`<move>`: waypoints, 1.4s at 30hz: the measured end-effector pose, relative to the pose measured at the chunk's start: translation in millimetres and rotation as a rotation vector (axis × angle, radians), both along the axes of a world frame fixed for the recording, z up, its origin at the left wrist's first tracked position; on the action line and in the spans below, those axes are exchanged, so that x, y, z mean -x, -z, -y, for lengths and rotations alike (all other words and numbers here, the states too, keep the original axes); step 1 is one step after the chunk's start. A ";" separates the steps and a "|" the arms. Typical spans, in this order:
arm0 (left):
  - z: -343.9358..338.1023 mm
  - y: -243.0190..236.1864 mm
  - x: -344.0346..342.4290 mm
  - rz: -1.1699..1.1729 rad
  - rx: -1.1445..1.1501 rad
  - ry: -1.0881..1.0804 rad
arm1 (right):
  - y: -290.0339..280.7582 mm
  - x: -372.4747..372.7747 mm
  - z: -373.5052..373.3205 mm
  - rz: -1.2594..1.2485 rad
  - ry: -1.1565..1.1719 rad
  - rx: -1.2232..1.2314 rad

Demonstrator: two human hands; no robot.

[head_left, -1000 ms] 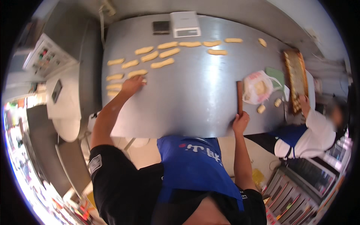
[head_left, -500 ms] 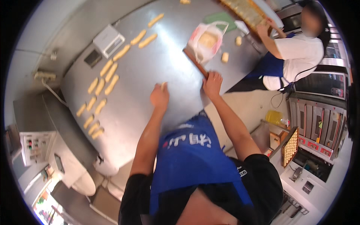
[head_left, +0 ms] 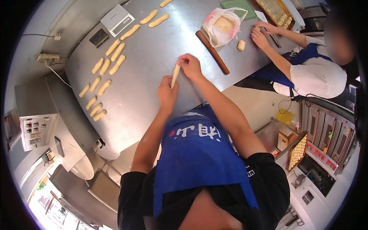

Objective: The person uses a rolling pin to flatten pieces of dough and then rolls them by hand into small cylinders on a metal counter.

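A pale strip of dough [head_left: 176, 76] is held upright-slanted between my two hands over the steel table. My left hand [head_left: 167, 93] is closed around its lower end. At the upper end, my right hand [head_left: 190, 66] pinches it between thumb and fingers. To the right of my hands, a brown wooden rolling pin [head_left: 212, 53] lies at a slant, touched by neither hand. Several rolled dough pieces [head_left: 117, 52] lie in rough rows on the left side of the table. Beyond the rolling pin stands a white plastic bag [head_left: 210, 28] with dough [head_left: 224, 25] inside.
A co-worker's hands [head_left: 262, 36] work at the table's right, by a short dough piece [head_left: 241, 45]. A filled tray [head_left: 268, 11] and green board [head_left: 242, 7] are at the far right. A white scale [head_left: 117, 20] stands far left. The steel table [head_left: 153, 50] ends before my apron.
My right hand has let go of the rolling pin and moved left to grip the dough strip's upper end. The co-worker's hands have left the tray and come down to the table.
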State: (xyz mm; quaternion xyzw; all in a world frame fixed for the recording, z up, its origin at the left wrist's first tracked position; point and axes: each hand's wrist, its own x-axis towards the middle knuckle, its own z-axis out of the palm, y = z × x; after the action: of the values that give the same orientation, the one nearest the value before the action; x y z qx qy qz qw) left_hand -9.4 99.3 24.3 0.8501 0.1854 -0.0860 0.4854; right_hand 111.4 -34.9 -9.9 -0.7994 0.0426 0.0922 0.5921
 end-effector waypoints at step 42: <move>-58.8 48.3 -38.4 0.460 -0.489 0.548 | -9.2 57.7 43.8 0.573 -0.141 0.868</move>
State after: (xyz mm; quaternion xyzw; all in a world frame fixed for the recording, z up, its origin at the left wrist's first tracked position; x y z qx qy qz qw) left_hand 29.0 158.1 -23.9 0.9550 -0.1450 0.0266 0.2575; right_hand 53.7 -78.8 -0.7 -0.9653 -0.1404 -0.1165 0.1866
